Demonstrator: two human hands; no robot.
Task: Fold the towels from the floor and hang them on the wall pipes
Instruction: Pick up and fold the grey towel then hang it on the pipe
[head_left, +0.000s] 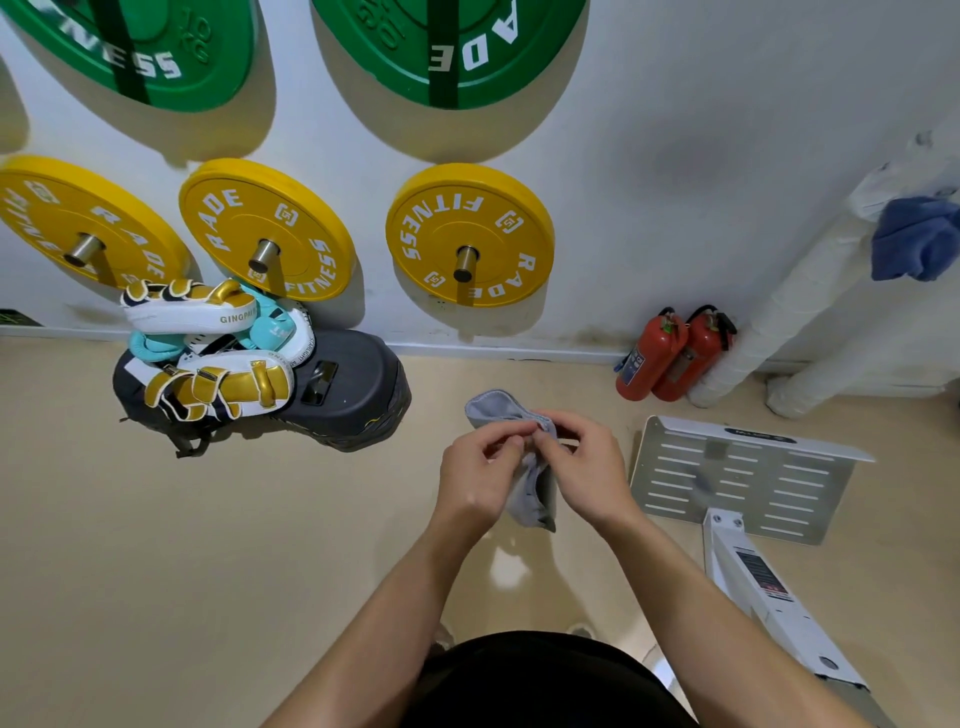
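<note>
Left hand (480, 475), right hand (582, 470) pinch grey towel (530, 483).

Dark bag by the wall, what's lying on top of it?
Gold-and-white pads and teal gloves are piled on the bag's left half; a small black item lies to their right. Anything beneath the pile is hidden.

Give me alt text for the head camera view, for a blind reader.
The left hand and right hand pinch a grey towel above the beige floor. A blue towel hangs on a white wall pipe; yellow weight plates and two red fire extinguishers sit along the wall.
</note>
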